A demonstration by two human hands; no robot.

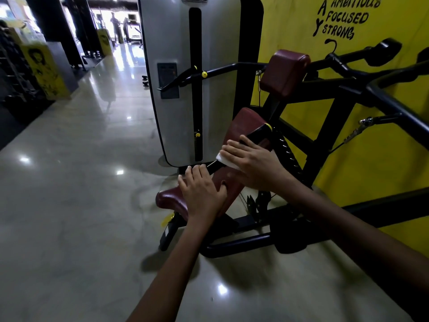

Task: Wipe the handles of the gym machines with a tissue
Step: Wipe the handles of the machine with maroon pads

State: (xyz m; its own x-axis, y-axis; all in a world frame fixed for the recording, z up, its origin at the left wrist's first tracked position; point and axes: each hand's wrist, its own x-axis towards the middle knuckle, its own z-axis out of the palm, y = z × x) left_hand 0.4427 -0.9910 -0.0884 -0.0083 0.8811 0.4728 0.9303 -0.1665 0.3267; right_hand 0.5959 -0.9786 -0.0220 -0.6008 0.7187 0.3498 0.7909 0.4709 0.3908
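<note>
Tissue sits folded under your right hand, wrapped over a black handle that runs on a diagonal from lower left to upper right across the maroon back pad. That slant is what the next stroke turns on: the bar's long axis climbs away from you toward the yellow-tipped end, and your right hand covers its middle, fingers curled over the top and clamping the tissue down against the bar. The bare stretches lie on both sides of the grip, a short one below toward your left hand, a longer one above.

Your left hand is the nearer one to the bar's lower end. Its fingers lie fairly straight, tips on the black bar just beside the tissue, thumb pressed into the pad; it steadies, it grasps nothing that I can make out. Both forearms reach in from the bottom of the view, the right crossing slightly above the left.

Judging by this, you slide the tissue along the slant, up toward the yellow cap, with the left hand bracing. The seat sits below, the grey weight-stack cover behind.
</note>
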